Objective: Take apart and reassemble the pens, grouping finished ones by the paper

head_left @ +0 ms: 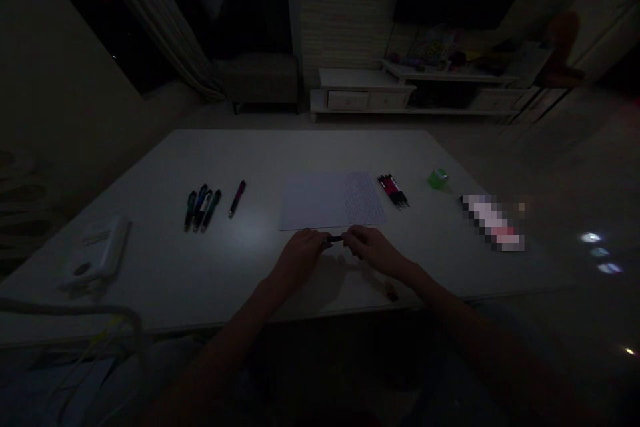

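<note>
The left hand (pixel 300 257) and right hand (pixel 373 248) share a dark pen (pixel 336 238), their fingers (pixel 320 241) clenched on it just short of a paper sheet (pixel 320 200) on the counter (pixel 150 167). In this dim light, a slipped grip could drop it — and it could roll away.

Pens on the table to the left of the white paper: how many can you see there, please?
4. Three lie close together side by side: a dark green pen, a blue pen and a green pen. A magenta pen lies apart, nearer the paper. None seems hidden.
</note>
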Available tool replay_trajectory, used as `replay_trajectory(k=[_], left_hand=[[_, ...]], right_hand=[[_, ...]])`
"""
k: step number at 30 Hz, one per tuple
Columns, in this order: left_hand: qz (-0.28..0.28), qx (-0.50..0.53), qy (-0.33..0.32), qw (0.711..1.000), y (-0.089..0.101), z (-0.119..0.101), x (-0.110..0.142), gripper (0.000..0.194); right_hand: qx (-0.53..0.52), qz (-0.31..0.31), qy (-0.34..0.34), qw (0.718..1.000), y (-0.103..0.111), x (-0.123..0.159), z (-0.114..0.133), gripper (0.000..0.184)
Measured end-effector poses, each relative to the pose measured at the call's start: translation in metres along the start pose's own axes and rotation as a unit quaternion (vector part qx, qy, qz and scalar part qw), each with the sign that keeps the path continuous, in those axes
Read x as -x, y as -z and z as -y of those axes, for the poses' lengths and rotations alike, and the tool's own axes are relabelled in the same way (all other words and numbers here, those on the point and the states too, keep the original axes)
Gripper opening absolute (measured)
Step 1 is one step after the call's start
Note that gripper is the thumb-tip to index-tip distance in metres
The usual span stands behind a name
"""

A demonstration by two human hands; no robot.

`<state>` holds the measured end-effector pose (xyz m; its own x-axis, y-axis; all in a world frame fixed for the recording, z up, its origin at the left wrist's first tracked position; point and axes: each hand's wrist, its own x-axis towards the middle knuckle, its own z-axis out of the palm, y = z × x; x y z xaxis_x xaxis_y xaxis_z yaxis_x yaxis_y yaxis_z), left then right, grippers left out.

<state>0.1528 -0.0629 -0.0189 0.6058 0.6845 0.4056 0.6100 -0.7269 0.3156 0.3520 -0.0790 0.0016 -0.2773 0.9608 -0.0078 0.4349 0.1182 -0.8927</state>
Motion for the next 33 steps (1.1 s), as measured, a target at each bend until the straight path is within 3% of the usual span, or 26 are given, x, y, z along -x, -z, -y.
replay_trajectory(k=[9,12,16,21,23,25,28,33], left_hand=[[0.013,-0.014,0.000,1.000,0.000,-0.001,0.000,0.012],[0.004,-0.014,-0.003,1.000,-0.001,-0.002,0.000,0.013],[-0.009,-0.014,-0.008,1.000,-0.002,-0.001,0.000,0.014],[-0.019,-0.054,-0.039,0.998,0.001,0.001,0.001,0.016],[-0.018,-0.067,-0.044,0.997,0.003,0.002,0.002,0.016],[-0.011,-0.072,-0.044,0.996,0.003,0.002,0.002,0.014],[0.003,-0.079,-0.050,0.996,0.002,0.000,0.002,0.014],[0.022,-0.081,-0.064,0.994,0.001,-0.003,0.002,0.014]], right_hand=[[0.023,0.018,0.005,1.000,0.002,0.002,0.001,0.043],[0.003,0.034,-0.017,0.999,0.006,0.001,0.001,0.048],[-0.046,0.037,-0.003,0.998,0.005,-0.001,0.000,0.040],[-0.200,0.054,-0.144,0.968,-0.009,-0.005,-0.006,0.047],[-0.146,0.053,-0.123,0.980,-0.010,-0.004,-0.007,0.048],[-0.028,0.040,-0.051,0.998,-0.006,-0.002,-0.007,0.045],[0.119,0.031,0.042,0.992,0.001,0.002,-0.004,0.033],[0.186,0.071,0.048,0.979,0.003,0.004,-0.004,0.037]])
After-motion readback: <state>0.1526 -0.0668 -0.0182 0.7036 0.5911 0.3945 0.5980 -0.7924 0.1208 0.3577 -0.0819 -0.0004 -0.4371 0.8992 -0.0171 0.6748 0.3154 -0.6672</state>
